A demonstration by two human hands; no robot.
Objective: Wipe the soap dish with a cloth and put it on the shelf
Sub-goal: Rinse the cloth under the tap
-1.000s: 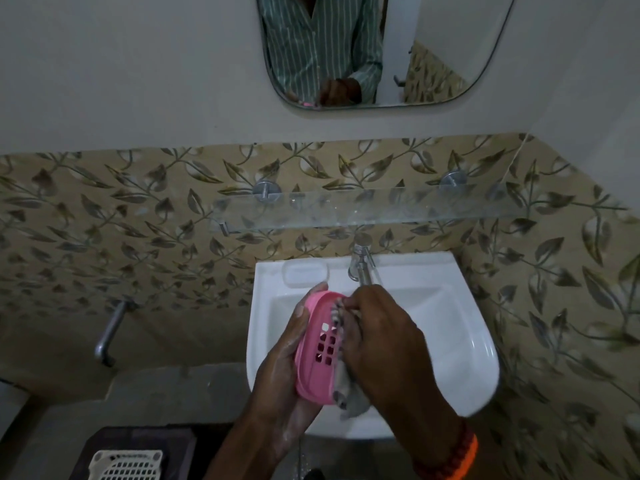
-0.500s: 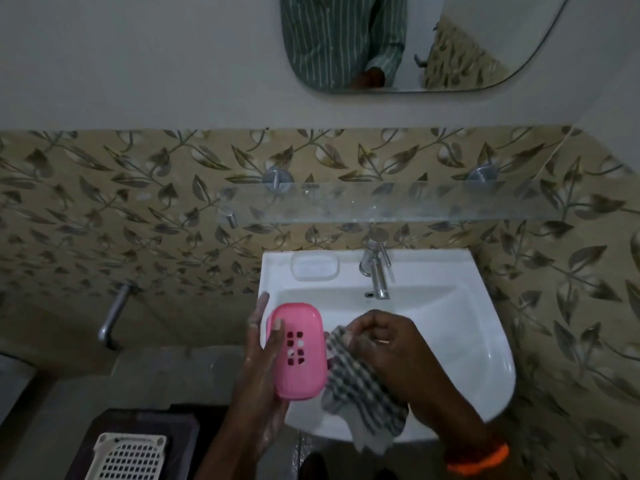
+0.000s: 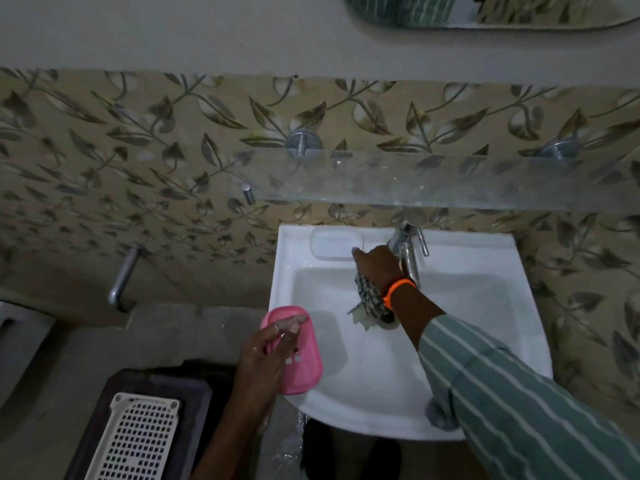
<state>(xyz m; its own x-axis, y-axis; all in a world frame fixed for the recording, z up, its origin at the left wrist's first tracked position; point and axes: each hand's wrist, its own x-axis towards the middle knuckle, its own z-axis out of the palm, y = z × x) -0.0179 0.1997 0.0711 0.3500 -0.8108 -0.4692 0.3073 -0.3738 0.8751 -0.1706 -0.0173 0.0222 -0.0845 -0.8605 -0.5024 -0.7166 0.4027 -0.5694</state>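
Note:
A pink plastic soap dish (image 3: 304, 362) with small holes is gripped by my left hand (image 3: 266, 358) over the front left rim of the white sink (image 3: 485, 341). My right hand (image 3: 377, 268) reaches to the back of the sink beside the tap (image 3: 408, 247), and its index finger points at the moulded soap recess (image 3: 332, 244). It holds a checked cloth (image 3: 367, 299), which hangs under the wrist into the basin. The glass shelf (image 3: 433, 181) runs along the wall above the sink.
A chrome pipe (image 3: 121, 278) sticks out of the leaf-patterned wall at the left. A white perforated tray (image 3: 135, 441) lies on a dark stand below left. The mirror's lower edge (image 3: 485, 15) shows at the top.
My right hand left the soap dish and carried the cloth back toward the tap. My left hand lowered the dish toward the sink's front left rim. The camera shifted left and down.

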